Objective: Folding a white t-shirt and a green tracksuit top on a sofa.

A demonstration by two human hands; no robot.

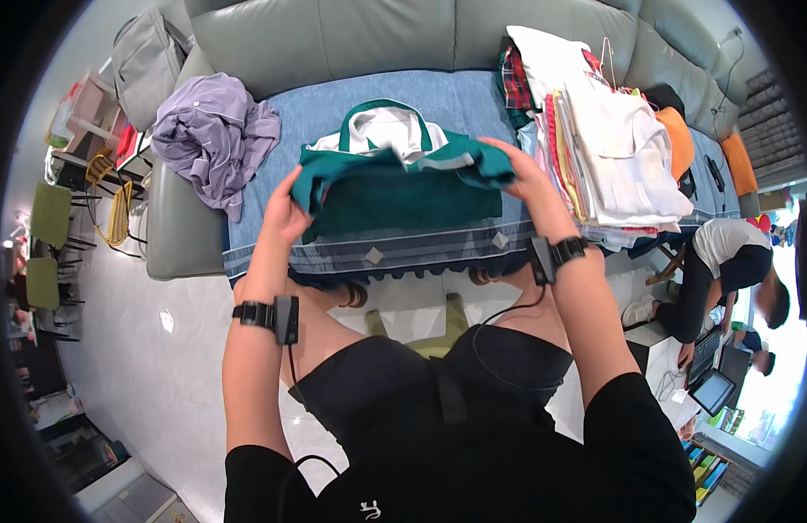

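A green and white collared jacket or shirt (403, 202) lies on the blue sofa cover in front of me, its collar towards the backrest. My left hand (291, 210) grips the garment's left edge, fingers hidden under the green cloth. On the other side, my right hand (521, 171) holds a bunched green part, with the thumb over it. The cloth between the hands is raised and partly blurred. A crumpled lilac garment (211, 134) lies to the left. Stacked folded clothes (622, 157) are at the right, white ones on top.
The grey leather sofa (384, 36) rises behind the clothes. A grey backpack (148, 65) stands at its left end. An orange cloth item (675, 140) lies beyond the stack. Two people are at the far right, one near a laptop (711, 391). Cables run from my wrist devices.
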